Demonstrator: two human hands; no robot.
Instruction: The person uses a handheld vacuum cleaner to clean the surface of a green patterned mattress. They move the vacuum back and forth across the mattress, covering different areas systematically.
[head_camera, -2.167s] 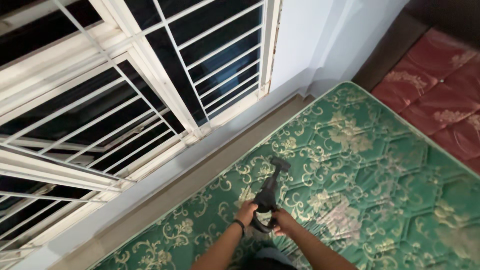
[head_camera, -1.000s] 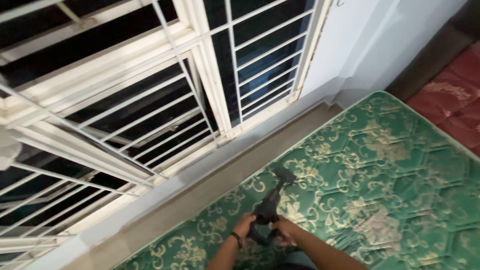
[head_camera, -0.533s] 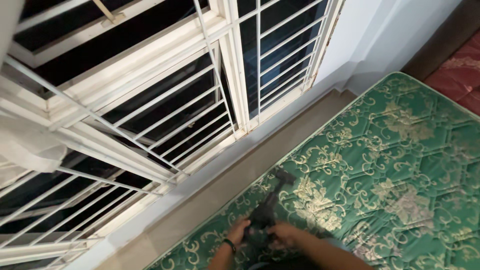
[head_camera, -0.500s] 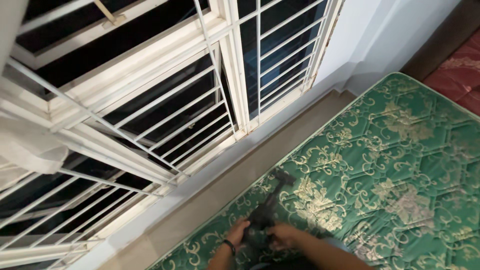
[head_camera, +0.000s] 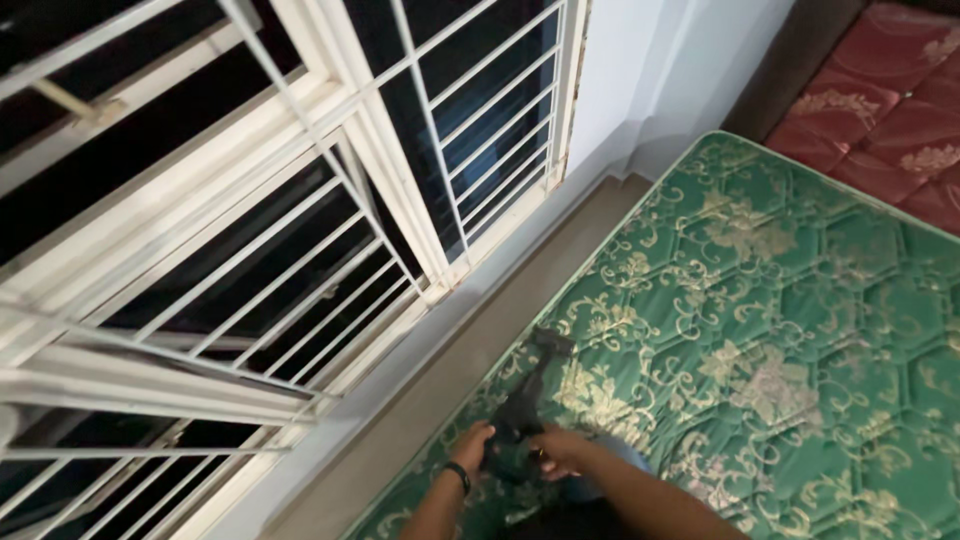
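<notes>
Vacuum (head_camera: 522, 415) gripped by left hand (head_camera: 471, 445), right hand (head_camera: 556, 450) (nozzle on mattress (head_camera: 780, 330)).

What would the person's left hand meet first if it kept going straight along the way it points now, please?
Probably the black handheld tool it already grips; its nozzle rests on the green patterned mattress. Beyond the left hand and the nozzle, the line seems to reach the mattress edge, then the window ledge, though depth is unclear.

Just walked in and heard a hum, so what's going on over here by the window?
A person grips a black handheld vacuum with both hands, left hand and right hand on its handle. Its nozzle rests on a green quilted mattress with gold floral pattern, close to the edge facing the white barred window. A red patterned mattress lies beyond.
</notes>
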